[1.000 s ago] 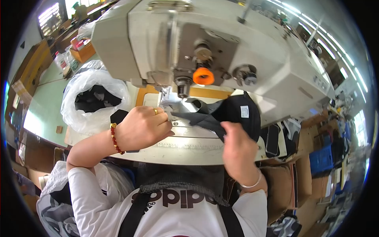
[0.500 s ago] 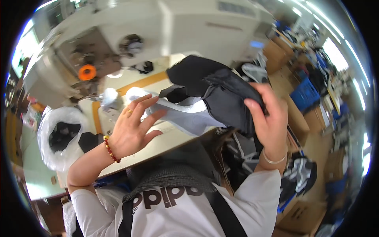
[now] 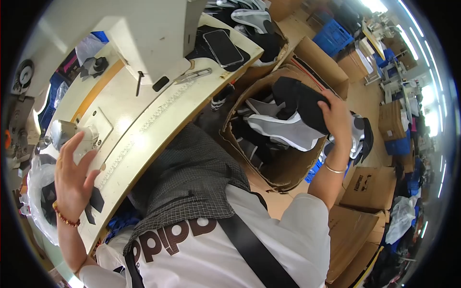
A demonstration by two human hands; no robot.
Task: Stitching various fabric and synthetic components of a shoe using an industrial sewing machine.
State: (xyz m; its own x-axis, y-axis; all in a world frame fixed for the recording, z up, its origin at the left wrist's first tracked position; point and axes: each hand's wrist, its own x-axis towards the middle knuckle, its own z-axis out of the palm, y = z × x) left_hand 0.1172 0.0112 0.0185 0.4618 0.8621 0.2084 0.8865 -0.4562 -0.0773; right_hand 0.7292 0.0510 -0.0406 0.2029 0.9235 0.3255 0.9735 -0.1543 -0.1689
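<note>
- Workshop floor with stacked cardboard boxes and blue crates spreads out to the right of a cream sewing table.
- Dark fabric piece hangs over the open top of a large cardboard box that stands just beside the table's right edge.
- Right hand is closed around this dark fabric piece from the far side, fingers curled over its top edge; a thin bangle sits on the wrist.
- Inside the box, under the held piece, lie more cut pieces, a pale grey one uppermost among black ones.
- Left hand is well apart from the right, over the table's left end, fingers spread and holding nothing; a beaded bracelet circles its wrist.
- Small black fabric scraps lie just beside that hand at the table edge, and a clear plastic bag hangs beyond it.
- White sewing machine body stands across the table's far side.
- Near it on the tabletop rest metal snips and a dark phone.
</note>
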